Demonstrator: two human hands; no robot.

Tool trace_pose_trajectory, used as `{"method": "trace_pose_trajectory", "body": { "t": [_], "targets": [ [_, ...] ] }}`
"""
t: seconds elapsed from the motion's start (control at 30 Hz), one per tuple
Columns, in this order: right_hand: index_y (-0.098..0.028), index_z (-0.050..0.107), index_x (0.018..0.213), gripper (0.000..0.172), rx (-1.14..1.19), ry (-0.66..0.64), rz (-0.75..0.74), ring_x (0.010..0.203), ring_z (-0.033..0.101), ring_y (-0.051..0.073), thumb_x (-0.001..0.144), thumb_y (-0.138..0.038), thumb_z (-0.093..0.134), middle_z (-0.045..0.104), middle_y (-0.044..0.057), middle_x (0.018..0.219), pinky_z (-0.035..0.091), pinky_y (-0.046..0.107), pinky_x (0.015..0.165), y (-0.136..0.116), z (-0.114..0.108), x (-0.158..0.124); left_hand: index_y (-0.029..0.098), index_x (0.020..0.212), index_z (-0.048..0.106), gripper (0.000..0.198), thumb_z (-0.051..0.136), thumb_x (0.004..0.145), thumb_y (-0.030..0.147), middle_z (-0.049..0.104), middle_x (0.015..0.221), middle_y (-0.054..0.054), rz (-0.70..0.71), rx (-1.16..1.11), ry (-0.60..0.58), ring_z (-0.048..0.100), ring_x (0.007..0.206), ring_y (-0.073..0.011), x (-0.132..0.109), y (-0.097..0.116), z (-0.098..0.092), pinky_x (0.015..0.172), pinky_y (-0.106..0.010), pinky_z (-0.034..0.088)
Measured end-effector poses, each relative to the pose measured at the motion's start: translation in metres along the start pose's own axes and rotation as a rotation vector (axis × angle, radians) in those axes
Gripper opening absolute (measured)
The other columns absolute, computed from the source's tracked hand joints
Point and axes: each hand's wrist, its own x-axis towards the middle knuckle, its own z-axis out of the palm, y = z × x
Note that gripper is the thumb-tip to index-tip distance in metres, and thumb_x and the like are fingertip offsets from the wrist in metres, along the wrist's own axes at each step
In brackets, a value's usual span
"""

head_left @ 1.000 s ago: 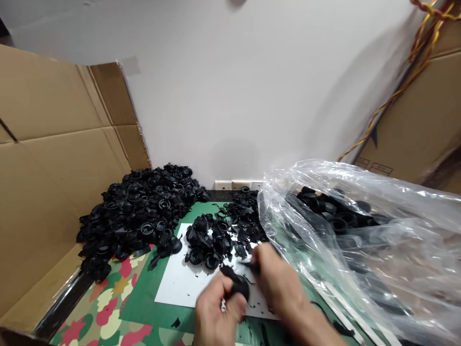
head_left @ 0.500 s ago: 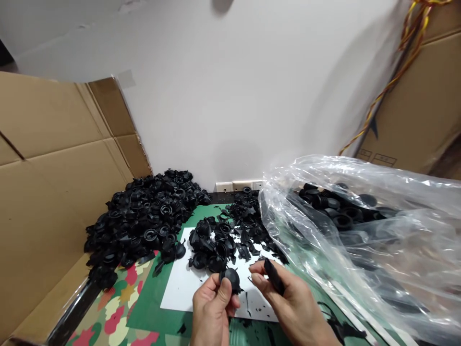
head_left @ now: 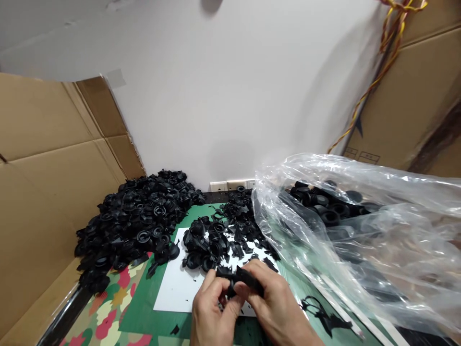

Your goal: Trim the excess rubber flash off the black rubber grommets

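Note:
My left hand is closed around a small black rubber part, which the fingers mostly cover. Close against it, my right hand grips a dark elongated object lying across the fingers; its kind is hard to make out. The fingertips of both hands meet at the rubber part, above the near edge of a white sheet. Just beyond the hands, a small heap of round, ribbed black rubber parts rests on the sheet.
At the left, a large pile of similar parts leans toward a cardboard panel. Black scraps lie behind the sheet on a green mat. To the right, a clear plastic bag holds more black parts.
My right hand has moved left and come together with my left hand at the rubber part. The round face of that part, visible before, is now largely covered. The view has shifted slightly right.

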Motion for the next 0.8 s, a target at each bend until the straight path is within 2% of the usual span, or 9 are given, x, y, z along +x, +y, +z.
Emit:
{"method": "trace_pose_trajectory", "body": {
  "t": [0.13,0.23,0.5,0.67,0.8],
  "targets": [
    [-0.022,0.041,0.054,0.019,-0.004,0.013,0.009,0.053,0.046,0.014,0.068,-0.014,0.05,0.047,-0.002,0.056,0.035,0.022,0.049,-0.002,0.004,0.002,0.021,0.072,0.059,0.017,0.048,0.079,0.01,0.055,0.074,-0.003,0.319,0.274,-0.035,0.051,0.07,-0.0214,-0.001,0.003,-0.005,0.063,-0.031,0.035],
    [-0.022,0.038,0.055,0.02,-0.066,-0.001,-0.074,0.052,0.046,0.014,0.072,-0.015,0.046,0.047,-0.002,0.057,0.034,0.022,0.049,-0.003,0.005,0.003,0.021,0.073,0.056,0.021,0.045,0.078,0.004,0.055,0.072,-0.003,0.416,0.394,-0.083,0.051,0.069,-0.0217,0.0,0.005,-0.009,0.064,-0.033,0.033],
    [-0.024,0.031,0.06,0.017,-0.199,-0.025,0.132,0.053,0.048,0.018,0.075,-0.023,0.038,0.053,0.003,0.059,0.033,0.026,0.049,-0.007,0.017,0.009,0.02,0.076,0.052,0.019,0.043,0.079,0.003,0.057,0.077,-0.007,0.518,0.565,-0.164,0.051,0.071,-0.0242,0.006,0.006,-0.015,0.063,-0.035,0.036],
    [-0.025,0.031,0.06,0.016,-0.184,0.0,0.132,0.055,0.048,0.019,0.074,-0.021,0.036,0.052,0.003,0.06,0.033,0.027,0.05,-0.006,0.029,0.017,0.021,0.071,0.05,0.022,0.041,0.078,0.002,0.056,0.073,-0.005,0.462,0.565,-0.105,0.052,0.069,-0.0239,0.008,0.001,-0.02,0.063,-0.036,0.037],
    [-0.024,0.032,0.058,0.015,-0.18,0.01,0.108,0.056,0.048,0.018,0.071,-0.019,0.038,0.051,0.002,0.06,0.032,0.027,0.051,-0.009,0.038,0.022,0.022,0.076,0.053,0.018,0.045,0.081,0.007,0.059,0.077,-0.005,0.405,0.511,-0.151,0.055,0.072,-0.0228,0.014,-0.004,-0.03,0.063,-0.034,0.041]
  ]
}}
